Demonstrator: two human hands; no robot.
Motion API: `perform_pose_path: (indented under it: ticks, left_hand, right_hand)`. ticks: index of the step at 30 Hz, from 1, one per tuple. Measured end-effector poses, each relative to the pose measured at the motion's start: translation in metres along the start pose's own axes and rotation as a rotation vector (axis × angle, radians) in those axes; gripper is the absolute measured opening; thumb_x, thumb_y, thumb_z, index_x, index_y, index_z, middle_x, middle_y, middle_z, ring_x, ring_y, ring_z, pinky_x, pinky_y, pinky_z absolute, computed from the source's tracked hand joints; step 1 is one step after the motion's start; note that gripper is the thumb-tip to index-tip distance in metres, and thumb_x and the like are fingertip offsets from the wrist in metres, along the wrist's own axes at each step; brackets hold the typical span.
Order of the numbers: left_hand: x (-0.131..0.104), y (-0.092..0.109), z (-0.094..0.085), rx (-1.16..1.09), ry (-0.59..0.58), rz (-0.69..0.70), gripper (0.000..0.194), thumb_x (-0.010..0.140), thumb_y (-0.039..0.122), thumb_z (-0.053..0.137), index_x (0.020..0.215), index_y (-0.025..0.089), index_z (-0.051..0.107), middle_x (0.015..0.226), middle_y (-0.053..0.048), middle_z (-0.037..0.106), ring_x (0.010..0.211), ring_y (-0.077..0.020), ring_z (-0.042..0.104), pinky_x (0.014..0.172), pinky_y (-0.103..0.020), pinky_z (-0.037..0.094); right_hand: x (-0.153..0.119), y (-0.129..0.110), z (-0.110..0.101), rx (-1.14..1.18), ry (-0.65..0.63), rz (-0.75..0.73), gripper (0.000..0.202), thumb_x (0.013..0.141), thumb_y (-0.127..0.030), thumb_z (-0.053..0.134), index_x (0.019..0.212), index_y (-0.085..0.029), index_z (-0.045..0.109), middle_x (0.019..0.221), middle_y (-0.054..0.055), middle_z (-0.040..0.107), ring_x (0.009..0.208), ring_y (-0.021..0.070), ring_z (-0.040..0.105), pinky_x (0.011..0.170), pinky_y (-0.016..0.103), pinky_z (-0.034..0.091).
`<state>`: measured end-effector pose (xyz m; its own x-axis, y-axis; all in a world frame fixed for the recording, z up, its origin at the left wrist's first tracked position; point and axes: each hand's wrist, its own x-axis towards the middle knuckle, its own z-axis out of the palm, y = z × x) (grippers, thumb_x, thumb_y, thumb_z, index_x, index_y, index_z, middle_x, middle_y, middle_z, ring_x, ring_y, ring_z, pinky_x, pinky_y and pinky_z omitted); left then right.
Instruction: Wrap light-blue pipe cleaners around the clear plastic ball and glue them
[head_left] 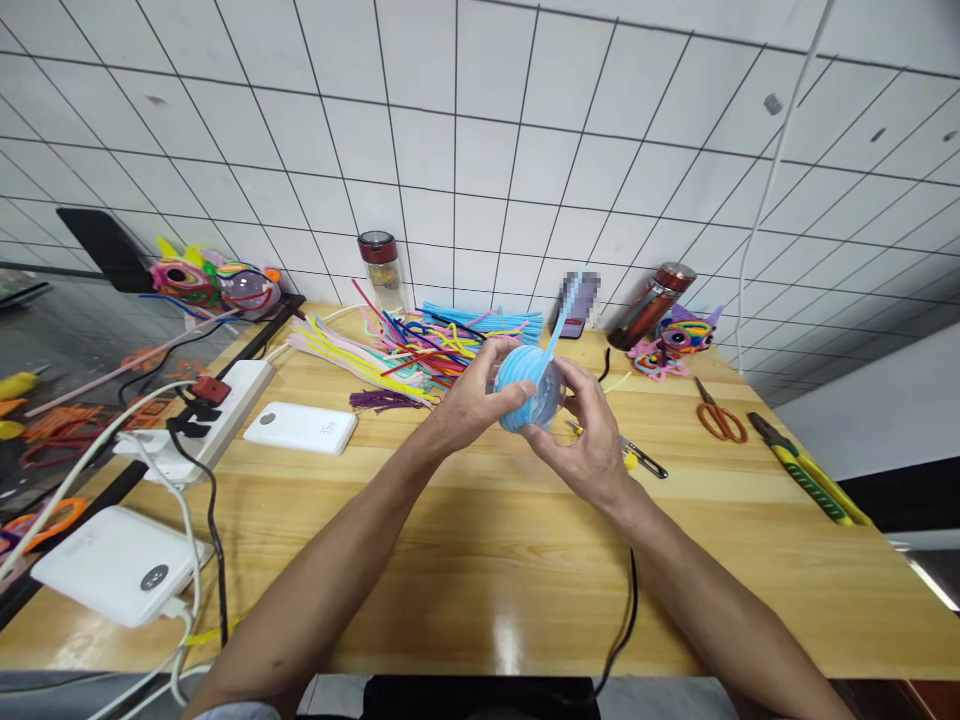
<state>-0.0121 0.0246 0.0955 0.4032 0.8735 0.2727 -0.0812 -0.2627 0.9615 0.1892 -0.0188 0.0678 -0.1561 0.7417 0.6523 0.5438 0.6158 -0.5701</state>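
Between both hands, above the middle of the wooden table, is a clear ball (553, 392) partly wound with light blue pipe cleaners (516, 385). One blue strand (564, 318) sticks up from it toward the back. My left hand (480, 395) grips the wound side, its thumb pressed across the blue rows. My right hand (589, 430) curls round the bare side, with fingers behind and thumb below. Behind the ball lies a heap of colored pipe cleaners (442, 345), with a blue bundle (480, 322) at its back.
Orange-handled scissors (721, 420) and green-yellow pliers (810, 480) lie right. Thread snips (645, 460) sit beyond my right wrist. Two bottles (382, 270), (652, 305) stand by the wall. Power banks (300, 427) and a cabled power strip (225, 415) are left. Decorated figures (679, 340) stand at the back.
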Motion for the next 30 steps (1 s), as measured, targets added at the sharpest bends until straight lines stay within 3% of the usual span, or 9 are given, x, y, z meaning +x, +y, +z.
perform_pose_path:
  ticks: [5,14,22,30]
  left_hand:
    - [-0.0014,0.0002,-0.004,-0.011,-0.036,0.006,0.063,0.093,0.058,0.068,0.14,0.02,0.051,0.151,-0.015,0.06,0.143,-0.0363,0.057,0.117,-0.048,0.048]
    - [0.0008,-0.0011,-0.0011,0.002,-0.017,0.004,0.068,0.087,0.055,0.073,0.139,0.018,0.05,0.143,-0.015,0.063,0.136,-0.0343,0.061,0.115,-0.046,0.05]
    - [-0.0008,-0.0005,-0.0064,0.022,-0.045,-0.008,0.067,0.09,0.055,0.07,0.143,0.019,0.051,0.152,-0.015,0.06,0.142,-0.0374,0.058,0.12,-0.052,0.046]
    - [0.0,0.0012,-0.003,0.006,-0.041,0.007,0.065,0.089,0.051,0.073,0.14,0.018,0.05,0.147,-0.015,0.061,0.141,-0.0345,0.058,0.12,-0.047,0.047]
  right_hand:
    - [0.0014,0.0007,-0.0012,-0.005,-0.015,-0.005,0.077,0.093,-0.042,0.08,0.162,-0.029,0.047,0.162,0.019,0.057,0.148,0.0382,0.061,0.104,0.055,0.067]
    - [0.0007,-0.0006,0.0003,-0.03,0.004,-0.061,0.076,0.093,-0.038,0.079,0.161,-0.029,0.047,0.16,0.019,0.059,0.147,0.0383,0.061,0.103,0.056,0.067]
    - [0.001,-0.0005,-0.0003,-0.034,0.012,-0.062,0.076,0.093,-0.039,0.08,0.161,-0.029,0.048,0.16,0.019,0.059,0.146,0.0382,0.062,0.103,0.055,0.067]
    - [0.0011,-0.0021,-0.0017,-0.058,0.004,-0.06,0.076,0.093,-0.039,0.079,0.162,-0.029,0.046,0.159,0.019,0.059,0.145,0.0386,0.062,0.102,0.057,0.068]
